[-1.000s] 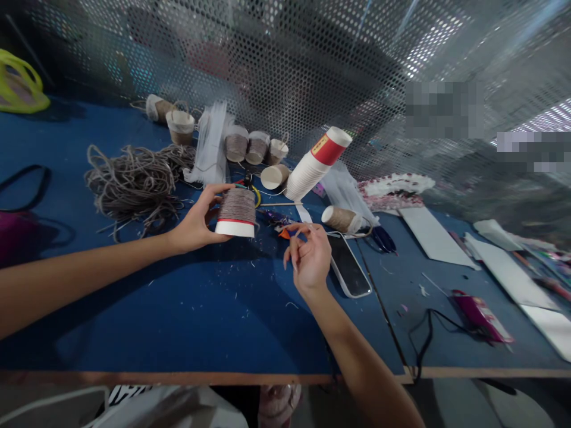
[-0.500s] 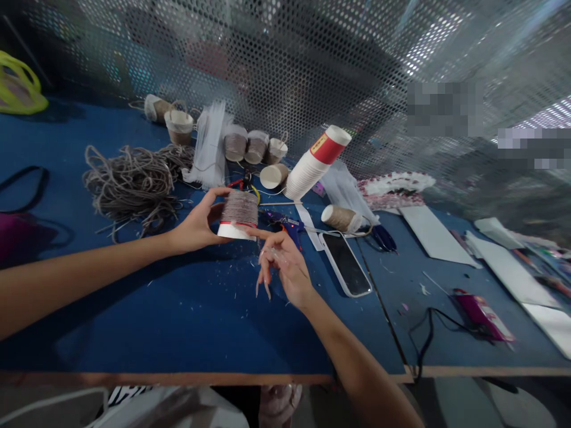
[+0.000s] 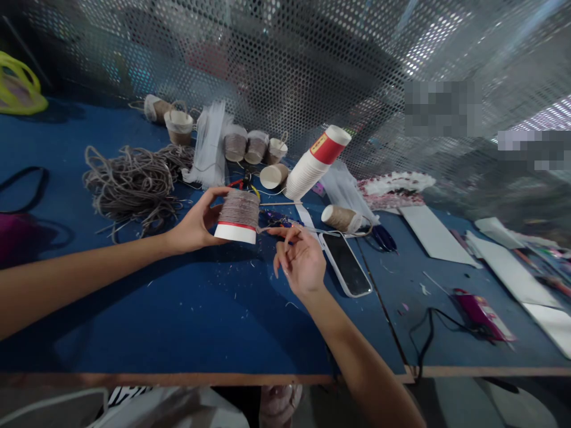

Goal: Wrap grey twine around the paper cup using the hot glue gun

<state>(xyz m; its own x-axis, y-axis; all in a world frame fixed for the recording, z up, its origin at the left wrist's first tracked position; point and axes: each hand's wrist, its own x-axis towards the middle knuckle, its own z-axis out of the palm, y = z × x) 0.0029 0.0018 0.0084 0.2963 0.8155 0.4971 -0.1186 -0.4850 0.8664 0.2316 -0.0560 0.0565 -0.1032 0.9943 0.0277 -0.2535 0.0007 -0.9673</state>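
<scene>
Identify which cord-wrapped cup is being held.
The cord-wrapped cup in the left hand: only it shows a red stripe above a bare white band, while the other wrapped cups rest on the blue table.

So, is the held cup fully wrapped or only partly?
Only partly: grey cord circles the cup in the left hand, but a red stripe and white band at its lower end are bare.

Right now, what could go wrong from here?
1. The yarn-wrapped cup in the left hand might dent if squeezed hard.
2. The phone lies close to the right hand; it could get bumped.
3. The leaning cup stack might topple if knocked.
</scene>
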